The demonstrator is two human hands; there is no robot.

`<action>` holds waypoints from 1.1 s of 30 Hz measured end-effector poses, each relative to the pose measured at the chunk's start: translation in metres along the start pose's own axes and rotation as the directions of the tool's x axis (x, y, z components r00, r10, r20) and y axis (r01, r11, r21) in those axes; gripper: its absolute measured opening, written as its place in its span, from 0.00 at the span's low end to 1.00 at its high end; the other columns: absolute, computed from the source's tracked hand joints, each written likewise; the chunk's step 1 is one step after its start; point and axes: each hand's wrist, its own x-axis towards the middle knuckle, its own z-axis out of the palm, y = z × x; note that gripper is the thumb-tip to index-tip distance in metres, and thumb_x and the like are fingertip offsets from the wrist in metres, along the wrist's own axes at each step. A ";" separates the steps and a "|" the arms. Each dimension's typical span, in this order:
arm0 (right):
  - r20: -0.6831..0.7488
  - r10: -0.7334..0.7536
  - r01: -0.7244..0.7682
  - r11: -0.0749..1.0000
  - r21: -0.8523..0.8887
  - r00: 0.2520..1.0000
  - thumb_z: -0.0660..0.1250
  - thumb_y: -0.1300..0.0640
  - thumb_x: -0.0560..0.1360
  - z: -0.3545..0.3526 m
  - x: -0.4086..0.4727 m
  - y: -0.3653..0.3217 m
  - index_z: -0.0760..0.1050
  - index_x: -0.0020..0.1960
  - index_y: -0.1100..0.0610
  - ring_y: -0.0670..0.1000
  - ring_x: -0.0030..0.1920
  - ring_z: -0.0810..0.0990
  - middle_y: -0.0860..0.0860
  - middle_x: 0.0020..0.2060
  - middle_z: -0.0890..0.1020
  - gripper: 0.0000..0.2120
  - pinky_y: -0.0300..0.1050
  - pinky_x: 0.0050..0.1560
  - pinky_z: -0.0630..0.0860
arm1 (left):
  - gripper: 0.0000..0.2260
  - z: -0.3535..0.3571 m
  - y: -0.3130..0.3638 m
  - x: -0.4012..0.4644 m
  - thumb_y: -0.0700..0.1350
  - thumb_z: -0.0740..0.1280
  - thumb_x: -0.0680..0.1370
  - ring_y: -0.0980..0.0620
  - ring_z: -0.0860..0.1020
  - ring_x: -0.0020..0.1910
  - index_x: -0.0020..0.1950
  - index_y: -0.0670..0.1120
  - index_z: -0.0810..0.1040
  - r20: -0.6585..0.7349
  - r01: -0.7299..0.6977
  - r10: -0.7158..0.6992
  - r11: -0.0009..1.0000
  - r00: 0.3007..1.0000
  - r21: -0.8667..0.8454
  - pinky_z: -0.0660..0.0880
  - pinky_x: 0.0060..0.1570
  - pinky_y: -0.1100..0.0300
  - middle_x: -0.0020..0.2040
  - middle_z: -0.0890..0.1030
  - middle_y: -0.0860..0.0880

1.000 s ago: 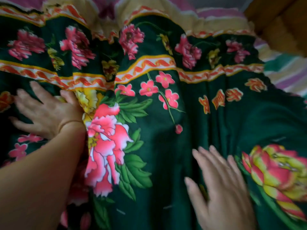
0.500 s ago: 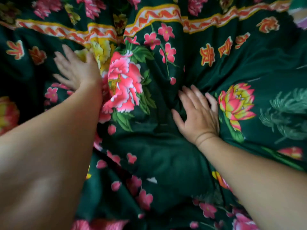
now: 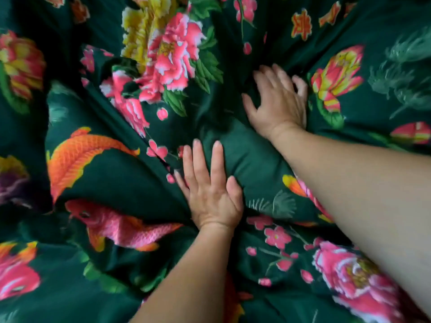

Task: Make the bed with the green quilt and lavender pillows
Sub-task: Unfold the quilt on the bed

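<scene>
Head view: left hand (image 3: 213, 201) now pulled back to the near middle, no longer far out on the left beside the big pink peony (image 3: 172, 59) as half a second ago; flat on the green quilt (image 3: 251, 150), fingers straight and a little spread, pressing, gripping nothing. Right hand (image 3: 278, 101) farther and to the right, just beside the lotus print (image 3: 335, 75), about where it lay before, fingertips now bent into a fold, whether pinching cloth or only pressing impossible to tell. Deep creases fanning out between and around both hands, so probably mid-smoothing, with the quilt spread but far from flat. Quilt filling the whole frame under both forearms; bed edge hidden. Count: two hands, one quilt, two fish prints at near left, orange (image 3: 77, 157) above pink (image 3: 116, 224); lavender pillows, none in sight.
</scene>
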 end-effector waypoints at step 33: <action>0.297 0.365 -0.456 0.820 0.345 0.882 0.56 0.68 0.77 -0.225 -0.408 0.044 0.73 0.65 0.51 0.54 0.49 0.77 0.54 0.64 0.75 0.21 0.41 0.46 0.73 | 0.10 -0.231 0.107 -0.206 0.45 0.68 0.70 0.43 0.78 0.50 0.49 0.44 0.77 0.560 -0.155 0.174 0.984 0.810 -0.082 0.73 0.44 0.57 0.45 0.80 0.46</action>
